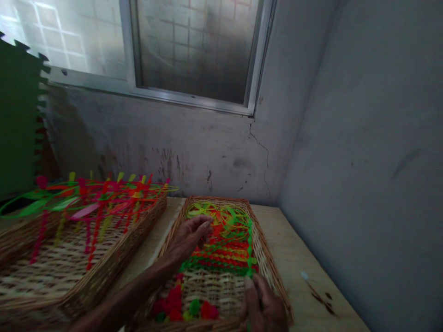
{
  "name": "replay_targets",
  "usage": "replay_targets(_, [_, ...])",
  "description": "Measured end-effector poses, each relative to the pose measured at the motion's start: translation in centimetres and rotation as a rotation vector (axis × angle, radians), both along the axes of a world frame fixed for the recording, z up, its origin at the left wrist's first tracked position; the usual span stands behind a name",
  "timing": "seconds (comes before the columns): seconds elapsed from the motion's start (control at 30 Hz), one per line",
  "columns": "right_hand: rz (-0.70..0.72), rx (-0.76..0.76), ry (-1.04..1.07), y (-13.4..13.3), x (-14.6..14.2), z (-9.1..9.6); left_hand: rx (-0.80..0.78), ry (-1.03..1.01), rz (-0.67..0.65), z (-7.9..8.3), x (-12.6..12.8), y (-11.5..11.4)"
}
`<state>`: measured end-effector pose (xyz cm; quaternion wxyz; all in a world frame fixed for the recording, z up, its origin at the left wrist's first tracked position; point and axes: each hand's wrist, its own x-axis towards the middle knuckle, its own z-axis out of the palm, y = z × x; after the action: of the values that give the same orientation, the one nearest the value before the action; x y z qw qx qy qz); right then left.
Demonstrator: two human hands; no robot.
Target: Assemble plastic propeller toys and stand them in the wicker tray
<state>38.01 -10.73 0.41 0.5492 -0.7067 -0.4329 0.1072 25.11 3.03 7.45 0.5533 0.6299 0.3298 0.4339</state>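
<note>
**Q:** How is the left hand (188, 240) placed?

**A:** It is held low over the near wicker tray (216, 199), with the fingers drawn loosely into a narrow shape. No held item can be made out, and contact with the strands beneath cannot be confirmed.

**Q:** And the right hand (263, 306)?

**A:** A green twisted plastic strand (249, 249) is pinched between its thumb and fingers, close to the tray's right rim. The strand is stretched lengthwise along that side of the tray.

**Q:** What is laid in the tray?

**A:** Neon red, orange and green twisted strands are laid across it in rows, and a yellow-green looped tangle (214, 214) is bunched at the far end. Red and green tufts (176, 304) are gathered at the near end.

**Q:** What is placed around it?

**A:** A second wicker tray (138, 233) is set just to the left, with pink, red, yellow and green strands (114, 198) draped over it. Both trays are supported by a plywood tabletop (294, 258), on which a small white-tipped item (304, 275) is seen near dark stains. A frosted window (194, 46) is set above them in a cracked plaster wall (166, 147), and a green foam mat (20, 115) is stood at the far left.
</note>
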Motion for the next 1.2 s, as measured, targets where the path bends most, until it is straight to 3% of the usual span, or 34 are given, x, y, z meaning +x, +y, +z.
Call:
replay_targets(0.2, [-0.247,-0.15,-0.441,1.3,3.2,-1.9,0.541,0.564,0.04,-0.3,2.8,4.5])
replay_targets(0.37, [-0.252,-0.13,-0.467,1.1,3.0,-2.8,0.703,0.77,-0.042,-1.3,6.3,6.0])
replay_targets(0.63, [-0.236,-0.072,-0.479,1.1,2.7,-2.3,0.832,1.025,-0.039,-3.4,9.4,7.2])
replay_targets(0.83, [-0.241,-0.114,-0.522,0.9,2.2,-1.5,0.879,1.114,0.01,-3.6,10.6,8.3])
replay_targets(1.2, [-0.278,-0.049,-0.533,0.8,2.0,-1.6,0.902,1.257,-0.038,-4.8,11.7,9.5])
